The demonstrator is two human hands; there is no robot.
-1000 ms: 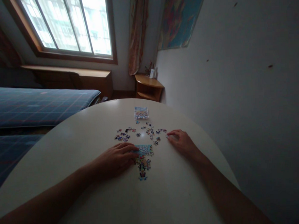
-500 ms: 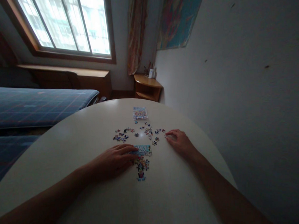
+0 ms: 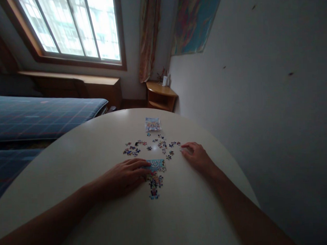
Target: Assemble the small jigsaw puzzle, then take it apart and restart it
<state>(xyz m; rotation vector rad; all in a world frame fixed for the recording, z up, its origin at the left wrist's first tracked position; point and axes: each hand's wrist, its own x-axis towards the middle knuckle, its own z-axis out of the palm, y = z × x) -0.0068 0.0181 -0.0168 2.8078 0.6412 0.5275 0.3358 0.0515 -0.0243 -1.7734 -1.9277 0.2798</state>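
Observation:
My left hand (image 3: 131, 173) lies flat with fingers stretched out over the left edge of a partly joined jigsaw puzzle (image 3: 156, 165). The puzzle has a blue lettered strip on top and a narrow column of joined pieces (image 3: 154, 192) running toward me. Part of its left side is hidden under my fingers. On the table to the right rests my right hand (image 3: 194, 152), thumb and forefinger slightly apart, beside a few loose puzzle pieces (image 3: 175, 144). A small pale spot shows at its thumb tip, too small to make out.
Loose pieces (image 3: 131, 151) form a group at the left, and others (image 3: 162, 144) lie in the middle. Behind them is a small printed packet (image 3: 153, 124). The round white table (image 3: 105, 135) stands near a wall (image 3: 259, 97), with a plaid mattress (image 3: 45, 116) at the left.

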